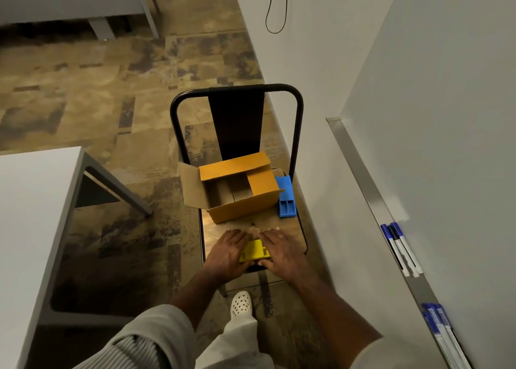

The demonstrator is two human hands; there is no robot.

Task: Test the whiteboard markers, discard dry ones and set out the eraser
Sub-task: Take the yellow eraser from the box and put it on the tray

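Both hands, left hand (226, 250) and right hand (280, 250), close their grip on the yellow eraser (255, 250) in front of the cardboard box (237, 190); lift it level, evenly.

Yellow eraser (255, 250) flat at chair seat's near edge, blue-capped markers (402, 247) lying in whiteboard tray

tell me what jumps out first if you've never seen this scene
Both hands, left hand and right hand, grip a yellow eraser at the near edge of a chair seat. Behind it sit an open cardboard box and a blue eraser; blue-capped markers lie on the whiteboard tray at right.
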